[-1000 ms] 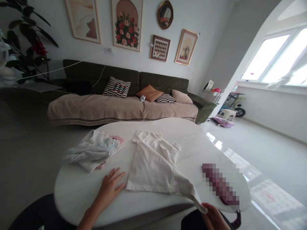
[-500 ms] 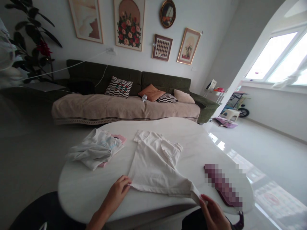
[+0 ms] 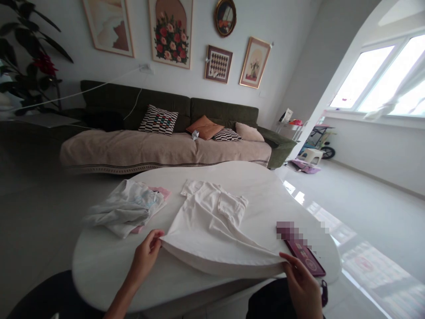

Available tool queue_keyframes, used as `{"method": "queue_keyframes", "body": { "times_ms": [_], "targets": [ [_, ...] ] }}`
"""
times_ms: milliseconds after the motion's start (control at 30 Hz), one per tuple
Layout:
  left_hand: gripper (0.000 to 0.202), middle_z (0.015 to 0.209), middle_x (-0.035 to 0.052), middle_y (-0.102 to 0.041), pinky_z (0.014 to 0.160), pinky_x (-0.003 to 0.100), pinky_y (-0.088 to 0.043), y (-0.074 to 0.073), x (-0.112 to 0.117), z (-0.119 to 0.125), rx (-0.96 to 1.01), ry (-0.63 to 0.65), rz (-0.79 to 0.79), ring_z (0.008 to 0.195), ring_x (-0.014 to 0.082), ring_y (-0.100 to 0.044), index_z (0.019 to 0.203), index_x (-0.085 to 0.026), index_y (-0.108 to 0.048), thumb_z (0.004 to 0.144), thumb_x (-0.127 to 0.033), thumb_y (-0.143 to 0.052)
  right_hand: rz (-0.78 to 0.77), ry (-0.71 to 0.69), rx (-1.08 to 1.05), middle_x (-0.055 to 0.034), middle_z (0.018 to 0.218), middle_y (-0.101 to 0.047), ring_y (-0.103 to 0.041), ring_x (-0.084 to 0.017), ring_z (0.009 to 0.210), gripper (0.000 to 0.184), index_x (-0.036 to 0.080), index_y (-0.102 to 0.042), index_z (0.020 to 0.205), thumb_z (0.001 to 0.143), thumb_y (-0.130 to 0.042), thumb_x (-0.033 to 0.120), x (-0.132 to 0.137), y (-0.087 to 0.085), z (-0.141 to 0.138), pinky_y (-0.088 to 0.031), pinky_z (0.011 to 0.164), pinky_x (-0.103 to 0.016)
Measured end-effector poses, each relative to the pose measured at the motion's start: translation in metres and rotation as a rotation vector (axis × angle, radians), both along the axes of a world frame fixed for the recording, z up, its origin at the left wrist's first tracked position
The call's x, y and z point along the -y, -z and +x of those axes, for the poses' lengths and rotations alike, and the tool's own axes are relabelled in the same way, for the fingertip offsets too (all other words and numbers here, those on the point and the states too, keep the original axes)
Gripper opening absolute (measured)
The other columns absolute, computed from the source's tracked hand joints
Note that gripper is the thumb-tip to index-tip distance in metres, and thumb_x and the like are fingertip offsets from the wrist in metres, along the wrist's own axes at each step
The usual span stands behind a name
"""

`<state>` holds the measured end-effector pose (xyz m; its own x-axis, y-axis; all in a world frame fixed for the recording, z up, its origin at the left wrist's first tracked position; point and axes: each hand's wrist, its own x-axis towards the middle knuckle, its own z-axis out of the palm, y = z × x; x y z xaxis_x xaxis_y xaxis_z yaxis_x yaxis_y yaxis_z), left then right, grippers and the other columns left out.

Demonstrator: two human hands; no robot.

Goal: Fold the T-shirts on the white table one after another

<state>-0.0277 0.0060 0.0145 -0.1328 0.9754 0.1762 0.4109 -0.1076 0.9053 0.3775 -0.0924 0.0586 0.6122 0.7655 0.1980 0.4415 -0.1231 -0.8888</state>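
A white T-shirt point(image 3: 206, 235) lies spread on the white table, its sleeves and neck toward the sofa and its hem toward me. My left hand point(image 3: 149, 248) pinches the hem's left corner. At the right corner, my right hand point(image 3: 300, 277) is closed on the hem too. Between the hands the hem is stretched and lifted a little, so that the inside of the lower layer shows. Some creases run along the shirt's right side.
A loose pile of grey-white and pink clothes point(image 3: 128, 208) sits on the table's point(image 3: 99, 261) left. A dark red phone-like case point(image 3: 303, 257), partly pixelated, lies right of the shirt. Behind the table stands a green sofa point(image 3: 226, 110) with cushions.
My left hand has moved left and slightly up with its corner of the hem. My right hand has shifted slightly right and up, and the hem is now pulled taut and opened.
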Motion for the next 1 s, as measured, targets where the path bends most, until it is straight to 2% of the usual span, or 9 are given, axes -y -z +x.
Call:
{"method": "queue_keyframes", "body": {
  "times_ms": [100, 267, 433, 533, 600, 667, 767, 900, 1000],
  "targets": [
    [0.019, 0.085, 0.0046, -0.066, 0.078, 0.031, -0.051, -0.005, -0.001, 0.001, -0.023, 0.017, 0.001, 0.084, 0.0211, -0.064, 0.081, -0.020, -0.058, 0.066, -0.030, -0.051, -0.030, 0.028, 0.098, -0.0025, 0.067, -0.068, -0.060, -0.019, 0.060, 0.044, 0.018, -0.068, 0.090, 0.063, -0.056, 0.050, -0.004, -0.002, 0.003, -0.044, 0.052, -0.025],
    [0.018, 0.081, 0.0052, -0.066, 0.071, 0.032, -0.052, -0.005, -0.001, 0.001, -0.032, -0.040, 0.021, 0.076, 0.0213, -0.064, 0.073, -0.020, -0.062, 0.062, -0.030, -0.051, -0.088, 0.188, 0.273, -0.0006, 0.065, -0.064, -0.055, -0.018, 0.055, 0.037, 0.024, -0.066, 0.095, 0.072, -0.044, 0.042, -0.003, -0.009, -0.008, -0.041, 0.053, -0.026],
    [0.021, 0.087, 0.0064, -0.067, 0.077, 0.034, -0.051, -0.003, 0.002, -0.009, 0.003, -0.119, 0.032, 0.087, 0.0235, -0.062, 0.071, -0.022, -0.065, 0.060, -0.032, -0.051, -0.008, 0.206, 0.408, -0.0066, 0.093, -0.063, -0.057, -0.017, 0.064, 0.037, 0.021, -0.065, 0.089, 0.072, -0.041, 0.043, -0.003, -0.010, -0.010, -0.045, 0.055, -0.028],
    [0.017, 0.065, 0.0013, -0.067, 0.062, 0.029, -0.051, -0.007, 0.003, -0.008, 0.061, -0.099, -0.006, 0.064, 0.0191, -0.064, 0.069, -0.023, -0.064, 0.059, -0.028, -0.051, -0.030, 0.152, 0.346, -0.0033, 0.073, -0.062, -0.057, -0.017, 0.057, 0.035, 0.022, -0.064, 0.088, 0.072, -0.043, 0.045, -0.010, -0.013, -0.004, -0.045, 0.052, -0.028],
    [0.017, 0.049, -0.0036, -0.060, 0.047, 0.024, -0.047, -0.018, -0.001, -0.002, 0.124, -0.072, -0.028, 0.046, 0.0159, -0.059, 0.072, -0.023, -0.062, 0.060, -0.026, -0.050, -0.025, 0.081, 0.163, 0.0018, 0.055, -0.058, -0.055, -0.016, 0.049, 0.031, 0.022, -0.061, 0.088, 0.072, -0.047, 0.044, -0.020, -0.023, 0.000, -0.045, 0.049, -0.027],
    [0.019, 0.045, -0.0056, -0.057, 0.041, 0.023, -0.045, -0.039, -0.012, 0.007, 0.216, -0.052, -0.012, 0.041, 0.0148, -0.057, 0.076, -0.021, -0.061, 0.062, -0.027, -0.051, 0.088, -0.010, -0.099, 0.0030, 0.052, -0.059, -0.058, -0.015, 0.049, 0.030, 0.020, -0.060, 0.087, 0.069, -0.054, 0.043, -0.035, -0.043, 0.003, -0.049, 0.051, -0.027],
    [0.025, 0.059, -0.0024, -0.062, 0.050, 0.026, -0.051, -0.090, -0.038, 0.020, 0.393, -0.055, 0.097, 0.052, 0.0152, -0.062, 0.082, -0.018, -0.059, 0.065, -0.034, -0.054, 0.296, -0.064, -0.368, 0.0014, 0.062, -0.065, -0.063, -0.014, 0.056, 0.029, 0.018, -0.060, 0.087, 0.065, -0.063, 0.036, -0.058, -0.096, 0.001, -0.053, 0.060, -0.027],
    [0.026, 0.071, -0.0024, -0.063, 0.062, 0.026, -0.053, -0.170, -0.061, 0.027, 0.633, -0.092, 0.295, 0.064, 0.0125, -0.063, 0.086, -0.019, -0.057, 0.068, -0.037, -0.055, 0.665, -0.044, -0.390, 0.0012, 0.065, -0.065, -0.065, -0.013, 0.063, 0.019, 0.017, -0.063, 0.083, 0.065, -0.067, 0.024, -0.058, -0.182, -0.010, -0.053, 0.076, -0.032],
    [0.018, 0.072, -0.0056, -0.062, 0.067, 0.021, -0.052, -0.222, -0.051, 0.025, 0.801, -0.089, 0.456, 0.066, 0.0073, -0.061, 0.083, -0.020, -0.058, 0.067, -0.028, -0.060, 0.873, -0.036, -0.277, 0.0027, 0.073, -0.063, -0.064, -0.013, 0.072, 0.019, 0.022, -0.063, 0.087, 0.068, -0.066, 0.019, -0.038, -0.224, -0.008, -0.050, 0.083, -0.035]
  ]
}}
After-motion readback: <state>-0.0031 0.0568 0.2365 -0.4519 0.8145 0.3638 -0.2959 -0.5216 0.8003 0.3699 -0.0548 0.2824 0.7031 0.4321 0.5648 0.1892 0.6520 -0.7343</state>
